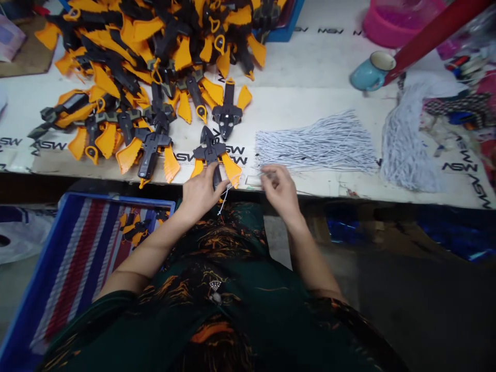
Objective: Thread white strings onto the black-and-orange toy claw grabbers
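Note:
My left hand (201,191) is closed around the tail of a black toy with orange wings (210,149) at the table's front edge, its dark pointed nose facing away from me. A short knotted white string (223,200) hangs beside the thumb, near the toy's tail. Over to the right, my right hand (281,191) has its fingers curled and thumb and forefinger together, close to the left ends of a bundle of white strings (313,144). What its fingertips hold, if anything, is too small to tell. Just beyond the held toy lies another such toy (228,111).
A large heap of similar toys (155,51) covers the table's left side. Below it a blue tray (64,268) with striped lining holds several toys. At right are a second string bundle (411,139), a teal mug (368,73), a red pole (434,39) and a pink basin (399,23).

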Tool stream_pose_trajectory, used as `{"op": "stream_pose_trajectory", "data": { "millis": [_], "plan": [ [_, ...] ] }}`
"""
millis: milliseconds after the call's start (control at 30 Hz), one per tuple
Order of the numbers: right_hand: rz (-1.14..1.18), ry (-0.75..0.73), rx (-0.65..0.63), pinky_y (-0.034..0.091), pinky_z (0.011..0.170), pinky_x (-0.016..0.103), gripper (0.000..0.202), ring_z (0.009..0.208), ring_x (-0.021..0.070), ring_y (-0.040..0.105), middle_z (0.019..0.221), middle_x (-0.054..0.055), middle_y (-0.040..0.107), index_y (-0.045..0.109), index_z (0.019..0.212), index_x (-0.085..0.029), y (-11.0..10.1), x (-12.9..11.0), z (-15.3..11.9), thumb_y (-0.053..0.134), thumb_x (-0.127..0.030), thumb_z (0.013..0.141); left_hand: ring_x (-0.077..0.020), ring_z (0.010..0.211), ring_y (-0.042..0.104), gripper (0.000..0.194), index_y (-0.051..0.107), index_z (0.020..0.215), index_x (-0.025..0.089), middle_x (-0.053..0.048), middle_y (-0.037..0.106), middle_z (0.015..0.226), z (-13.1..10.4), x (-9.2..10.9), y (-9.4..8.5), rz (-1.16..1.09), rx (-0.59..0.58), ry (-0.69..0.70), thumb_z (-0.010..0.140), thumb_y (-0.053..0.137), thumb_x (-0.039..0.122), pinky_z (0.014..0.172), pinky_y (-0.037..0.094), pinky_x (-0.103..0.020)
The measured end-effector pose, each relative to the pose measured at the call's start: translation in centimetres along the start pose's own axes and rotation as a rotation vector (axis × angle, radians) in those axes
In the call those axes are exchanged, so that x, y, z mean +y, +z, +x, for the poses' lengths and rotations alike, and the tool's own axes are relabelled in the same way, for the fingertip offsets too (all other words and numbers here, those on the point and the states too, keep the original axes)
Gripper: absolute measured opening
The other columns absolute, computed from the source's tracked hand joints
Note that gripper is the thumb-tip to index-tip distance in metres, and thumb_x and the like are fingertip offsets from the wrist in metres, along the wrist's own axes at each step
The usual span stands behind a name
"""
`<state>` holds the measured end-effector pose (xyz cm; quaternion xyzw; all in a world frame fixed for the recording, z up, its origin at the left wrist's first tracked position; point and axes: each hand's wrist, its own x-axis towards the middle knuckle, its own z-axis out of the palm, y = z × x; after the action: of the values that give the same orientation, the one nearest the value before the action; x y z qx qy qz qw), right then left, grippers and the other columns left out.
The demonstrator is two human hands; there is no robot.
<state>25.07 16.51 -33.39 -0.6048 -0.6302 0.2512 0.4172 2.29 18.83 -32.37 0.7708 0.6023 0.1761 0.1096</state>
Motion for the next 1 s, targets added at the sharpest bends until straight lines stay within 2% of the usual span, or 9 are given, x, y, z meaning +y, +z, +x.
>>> {"op": "stream_pose_trajectory", "data": {
  "millis": [167,267,367,533,667,733,800,900,1000],
  "plan": [
    [-0.388,-0.098,0.116,0.054,0.079,0.035,0.018,0.08,0.0187,0.062,0.11,0.008,0.062,0.063,0.101,-0.022,-0.4,3.7,3.1,0.055,-0.036,0.096,-0.0228,0.072,0.068,0.06,0.052,0.14,0.019,-0.007,0.073,0.085,-0.5,-1.0,0.3,-0.029,0.013,-0.109,0.083,0.061,0.037,0.07,0.052,-0.032],
    [-0.369,-0.171,0.168,0.054,0.079,0.035,0.019,0.089,0.0206,0.062,0.103,0.009,0.062,0.065,0.095,-0.021,0.3,4.7,3.2,0.052,-0.036,0.097,-0.0202,0.074,0.067,0.054,0.06,0.129,0.019,-0.005,0.073,0.087,-3.4,-4.6,0.0,-0.095,0.134,-0.058,0.078,0.06,0.035,0.077,0.053,-0.031],
    [-0.281,-0.196,0.229,0.055,0.075,0.035,0.019,0.095,0.0212,0.062,0.11,0.011,0.062,0.068,0.094,-0.021,0.4,4.9,2.9,0.056,-0.036,0.096,-0.0209,0.075,0.066,0.049,0.065,0.114,0.016,-0.008,0.072,0.093,-8.5,-9.9,-0.1,-0.113,0.324,-0.051,0.073,0.06,0.043,0.075,0.055,-0.033],
    [-0.238,-0.207,0.26,0.055,0.074,0.035,0.017,0.09,0.0198,0.064,0.102,0.008,0.066,0.072,0.089,-0.022,0.5,5.0,3.0,0.061,-0.034,0.092,-0.0211,0.067,0.063,0.061,0.058,0.12,0.012,-0.008,0.067,0.086,-18.3,-17.7,0.0,0.044,0.563,-0.483,0.072,0.059,0.048,0.066,0.053,-0.034],
    [-0.219,-0.245,0.347,0.054,0.07,0.032,0.018,0.083,0.0188,0.066,0.091,0.007,0.069,0.07,0.087,-0.02,0.6,5.0,3.1,0.059,-0.032,0.094,-0.0301,0.08,0.067,0.054,0.059,0.123,0.011,-0.014,0.066,0.093,-22.4,-20.4,0.4,0.223,0.425,-0.841,0.08,0.056,0.043,0.074,0.053,-0.045],
    [-0.219,-0.253,0.394,0.053,0.067,0.031,0.018,0.077,0.0178,0.066,0.085,0.006,0.07,0.07,0.087,-0.019,0.6,4.8,2.9,0.059,-0.032,0.095,-0.0352,0.094,0.066,0.05,0.062,0.118,0.01,-0.02,0.065,0.102,-21.8,-20.6,0.5,0.219,0.378,-0.858,0.081,0.056,0.042,0.082,0.053,-0.049],
    [-0.221,-0.27,0.424,0.053,0.066,0.03,0.017,0.071,0.0168,0.065,0.082,0.005,0.07,0.069,0.09,-0.019,0.7,4.2,2.6,0.058,-0.031,0.095,-0.0342,0.107,0.062,0.045,0.063,0.115,0.01,-0.022,0.062,0.112,-19.3,-19.9,0.2,0.156,0.409,-0.748,0.083,0.054,0.041,0.093,0.05,-0.048],
    [-0.207,-0.387,0.389,0.053,0.067,0.029,0.011,0.074,0.0169,0.067,0.084,0.006,0.072,0.069,0.095,-0.019,1.6,2.3,1.7,0.058,-0.023,0.096,-0.0292,0.115,0.058,0.042,0.06,0.121,0.011,-0.02,0.062,0.119,-13.0,-17.7,-0.9,0.034,0.496,-0.468,0.092,0.049,0.039,0.103,0.045,-0.043],
    [-0.156,-0.554,0.208,0.055,0.071,0.03,0.013,0.081,0.0174,0.069,0.09,0.007,0.074,0.069,0.101,-0.02,3.0,-0.1,0.7,0.059,-0.016,0.094,-0.0321,0.119,0.056,0.044,0.057,0.125,0.013,-0.019,0.062,0.122,-6.1,-15.2,-1.9,0.034,0.487,-0.386,0.09,0.056,0.039,0.107,0.04,-0.047]
  ]
}}
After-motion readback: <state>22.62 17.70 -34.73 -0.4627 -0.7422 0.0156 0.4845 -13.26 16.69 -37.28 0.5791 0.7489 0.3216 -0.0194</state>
